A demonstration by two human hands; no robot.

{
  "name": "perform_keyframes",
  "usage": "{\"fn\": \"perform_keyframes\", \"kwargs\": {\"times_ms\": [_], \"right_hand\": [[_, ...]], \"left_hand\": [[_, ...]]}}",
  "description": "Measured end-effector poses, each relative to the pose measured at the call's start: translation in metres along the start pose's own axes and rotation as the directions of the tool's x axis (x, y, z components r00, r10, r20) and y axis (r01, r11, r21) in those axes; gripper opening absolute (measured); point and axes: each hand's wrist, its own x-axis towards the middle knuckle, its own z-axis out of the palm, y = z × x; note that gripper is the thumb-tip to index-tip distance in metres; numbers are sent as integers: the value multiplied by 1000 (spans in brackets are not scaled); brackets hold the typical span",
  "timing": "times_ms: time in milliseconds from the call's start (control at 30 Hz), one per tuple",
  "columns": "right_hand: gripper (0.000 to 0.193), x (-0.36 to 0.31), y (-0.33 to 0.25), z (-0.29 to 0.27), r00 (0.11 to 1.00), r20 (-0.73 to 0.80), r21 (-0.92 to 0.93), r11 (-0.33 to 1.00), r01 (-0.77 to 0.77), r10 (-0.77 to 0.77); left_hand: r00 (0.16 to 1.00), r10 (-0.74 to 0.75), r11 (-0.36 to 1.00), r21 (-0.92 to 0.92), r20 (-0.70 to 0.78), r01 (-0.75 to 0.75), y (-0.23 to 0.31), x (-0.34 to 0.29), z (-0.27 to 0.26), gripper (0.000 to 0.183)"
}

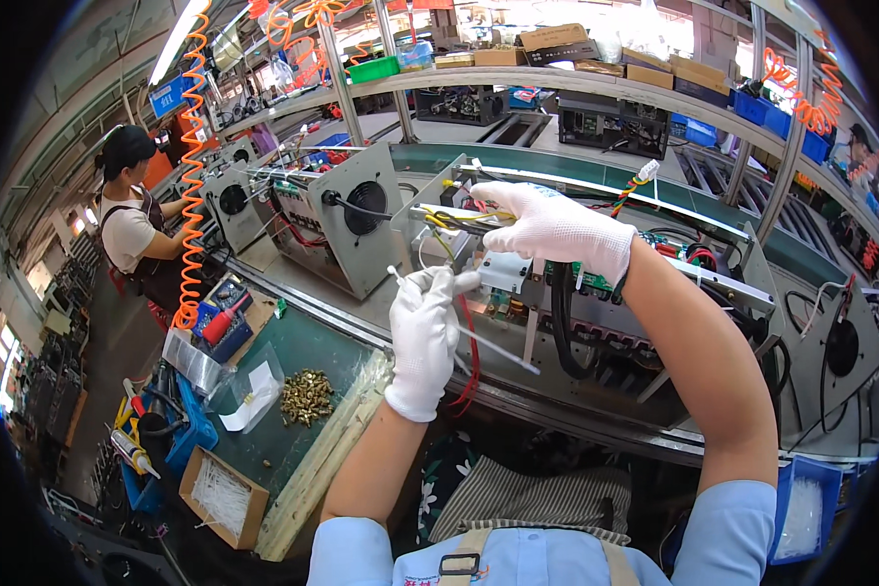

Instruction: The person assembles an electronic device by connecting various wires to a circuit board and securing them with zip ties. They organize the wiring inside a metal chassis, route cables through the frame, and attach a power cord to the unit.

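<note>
My left hand (423,337), in a white knitted glove, is closed on a thin white cable tie (503,354), whose long end sticks out to the right below the fingers. My right hand (555,230), gloved the same way, reaches over an open metal chassis (693,389) and grips a bundle of black and yellow wires (447,219). A yellow-green wire (443,246) hangs from that bundle towards my left fingers. Red wires (474,356) dangle beside the left hand. Inside the chassis are green circuit boards (596,281) and a thick black cable (563,327).
Another chassis with a round fan (366,208) stands to the left. On the green mat (293,459) lie brass fasteners (307,397) and a plastic bag (254,396). A carton of white cable ties (222,500) sits near left. A coiled orange hose (193,176) hangs down; a co-worker (132,210) is beyond.
</note>
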Motion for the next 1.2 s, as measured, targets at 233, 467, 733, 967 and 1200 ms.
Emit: {"fn": "perform_keyframes", "kwargs": {"times_ms": [233,467,733,967,1200], "right_hand": [[72,4,2,-2,999,43,55,998,5,-7],[58,5,1,-9,999,32,19,999,-39,38],[39,12,11,-6,999,39,71,997,-18,16],[46,8,11,-4,1000,-16,62,998,0,1],[59,10,11,-4,997,-65,38,999,-29,31]], "left_hand": [[997,13,1000,-25,-78,-15,-11,18,31,6],[990,-12,988,-152,-142,-10,-13,31,51,5],[989,-34,962,-272,-142,-6,-27,33,48,6],[995,-17,997,-71,-98,10,-11,21,33,9],[943,-332,814,-512,-23,273,-20,23,50,16]]}}
